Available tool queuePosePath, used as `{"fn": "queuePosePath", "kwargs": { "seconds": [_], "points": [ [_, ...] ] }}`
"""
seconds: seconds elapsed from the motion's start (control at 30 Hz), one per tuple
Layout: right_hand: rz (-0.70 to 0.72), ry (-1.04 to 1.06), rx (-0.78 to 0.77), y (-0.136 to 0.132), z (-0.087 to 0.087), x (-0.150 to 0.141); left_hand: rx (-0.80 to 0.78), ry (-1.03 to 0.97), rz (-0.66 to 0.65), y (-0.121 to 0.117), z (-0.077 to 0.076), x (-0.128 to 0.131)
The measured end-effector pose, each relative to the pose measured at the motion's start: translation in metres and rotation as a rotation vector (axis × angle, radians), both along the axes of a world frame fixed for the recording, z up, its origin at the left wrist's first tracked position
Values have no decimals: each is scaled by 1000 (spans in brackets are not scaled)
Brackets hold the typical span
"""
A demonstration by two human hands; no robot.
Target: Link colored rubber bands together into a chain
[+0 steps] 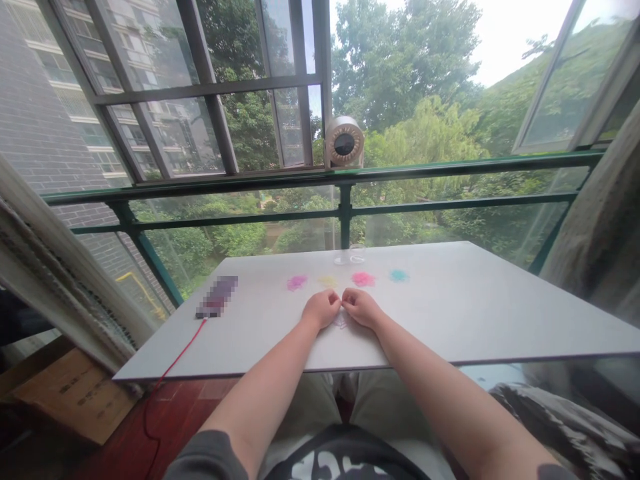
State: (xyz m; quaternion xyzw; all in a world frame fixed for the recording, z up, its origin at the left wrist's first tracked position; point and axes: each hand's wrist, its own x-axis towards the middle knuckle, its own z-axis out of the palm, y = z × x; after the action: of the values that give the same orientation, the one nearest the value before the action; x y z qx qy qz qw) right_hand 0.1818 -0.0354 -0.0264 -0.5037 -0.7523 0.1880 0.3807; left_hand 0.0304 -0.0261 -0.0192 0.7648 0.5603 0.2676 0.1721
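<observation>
My left hand (323,309) and my right hand (361,308) meet over the middle of the white table (475,313), fingertips almost touching. Both are closed in a pinch; whatever sits between the fingers is too small to make out. Just below them a faint, pale purple thing (341,323) lies on the tabletop, partly covered by my hands. Beyond my knuckles, small loose piles form a row: purple (297,283), pale yellow (328,282), pink (363,279) and teal (399,275). What the piles consist of is too blurred to tell.
Clear round items (357,255) stand at the table's far edge. A pixelated dark device (218,297) with a red cable (183,352) lies to the left. Behind are a green railing (345,207) and a round fan (345,143). A cardboard box (75,393) sits lower left.
</observation>
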Motion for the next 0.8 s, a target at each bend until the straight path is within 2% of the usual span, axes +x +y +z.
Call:
{"fn": "queuePosePath", "kwargs": {
  "seconds": [0.2,0.8],
  "points": [
    [-51,38,17,2,-1,0,16,-7,-42,0,0,-2],
    [-46,64,25,2,0,2,16,-76,-55,1,-1,-3]
  ]
}}
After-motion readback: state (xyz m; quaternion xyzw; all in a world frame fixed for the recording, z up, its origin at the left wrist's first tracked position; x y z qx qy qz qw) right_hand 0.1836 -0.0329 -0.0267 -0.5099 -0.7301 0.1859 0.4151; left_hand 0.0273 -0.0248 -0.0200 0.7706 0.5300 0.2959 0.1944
